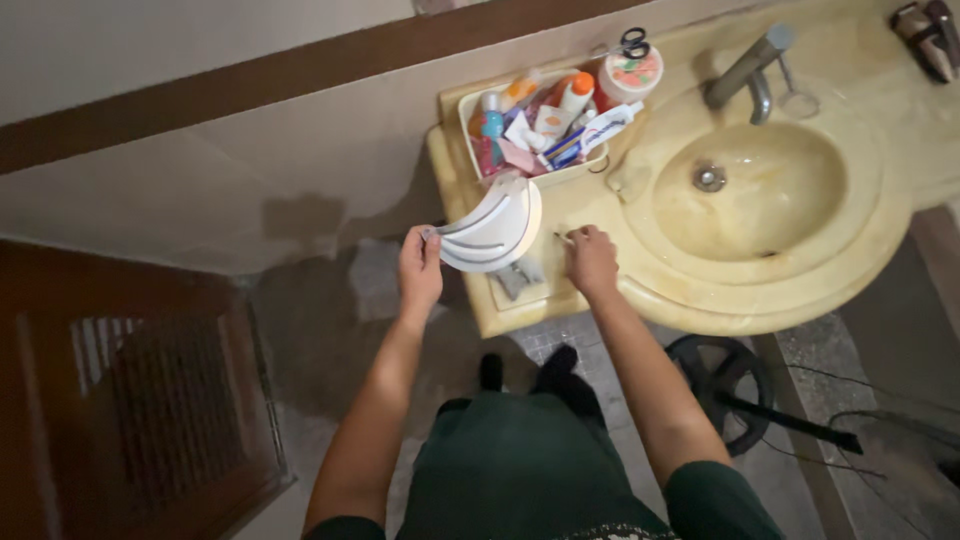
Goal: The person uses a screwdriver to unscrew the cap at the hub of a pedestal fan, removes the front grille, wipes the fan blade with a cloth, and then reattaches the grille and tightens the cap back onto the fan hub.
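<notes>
My left hand (420, 268) grips the left edge of a white rounded plastic holder (495, 228) and keeps it tilted above the left end of the yellow counter (470, 290). My right hand (591, 262) rests on the counter just right of the holder, fingers curled around something small and thin that I cannot make out. A grey cloth-like item (520, 277) lies on the counter under the holder.
A cream basket (468, 125) full of tubes, bottles and sachets stands behind the holder, with a round jar (630, 73) and scissors (632, 42) beside it. The yellow sink (750, 190) and metal tap (745, 68) lie right. A wooden door (130, 400) stands at left, a black fan base (720, 385) on the floor.
</notes>
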### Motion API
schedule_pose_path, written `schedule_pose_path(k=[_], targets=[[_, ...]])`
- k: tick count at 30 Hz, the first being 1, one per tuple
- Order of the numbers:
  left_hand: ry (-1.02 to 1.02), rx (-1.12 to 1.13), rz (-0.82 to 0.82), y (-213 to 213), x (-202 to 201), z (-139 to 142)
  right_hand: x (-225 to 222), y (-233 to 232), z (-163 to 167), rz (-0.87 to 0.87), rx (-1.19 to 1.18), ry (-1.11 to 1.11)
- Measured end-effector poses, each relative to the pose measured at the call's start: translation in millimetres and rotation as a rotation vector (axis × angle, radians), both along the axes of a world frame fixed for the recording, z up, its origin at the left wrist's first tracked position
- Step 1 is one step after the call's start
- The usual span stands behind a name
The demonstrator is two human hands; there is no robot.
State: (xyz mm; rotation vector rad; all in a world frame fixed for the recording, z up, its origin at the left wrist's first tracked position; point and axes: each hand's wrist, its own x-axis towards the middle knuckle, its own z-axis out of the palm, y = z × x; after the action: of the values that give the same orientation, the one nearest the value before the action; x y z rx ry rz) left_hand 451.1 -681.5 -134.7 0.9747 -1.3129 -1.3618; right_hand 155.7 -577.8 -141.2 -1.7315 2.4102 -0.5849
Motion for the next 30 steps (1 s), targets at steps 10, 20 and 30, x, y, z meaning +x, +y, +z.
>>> schedule_pose_path(k=[10, 20, 30], targets=[[-0.228, -0.070, 0.004, 6.5, -80.5, -6.9, -55.7, 31.6, -22.7, 0.038, 0.095, -0.032], [-0.223, -0.003, -0.138, -8.9, -126.5, -5.1, -91.3, 28.2, -13.5, 0.104, 0.120, -1.172], [0.246, 0.088, -0.104, -13.8, -137.8, -37.4, -99.0, 26.6, -10.8, -0.076, -0.013, -1.433]])
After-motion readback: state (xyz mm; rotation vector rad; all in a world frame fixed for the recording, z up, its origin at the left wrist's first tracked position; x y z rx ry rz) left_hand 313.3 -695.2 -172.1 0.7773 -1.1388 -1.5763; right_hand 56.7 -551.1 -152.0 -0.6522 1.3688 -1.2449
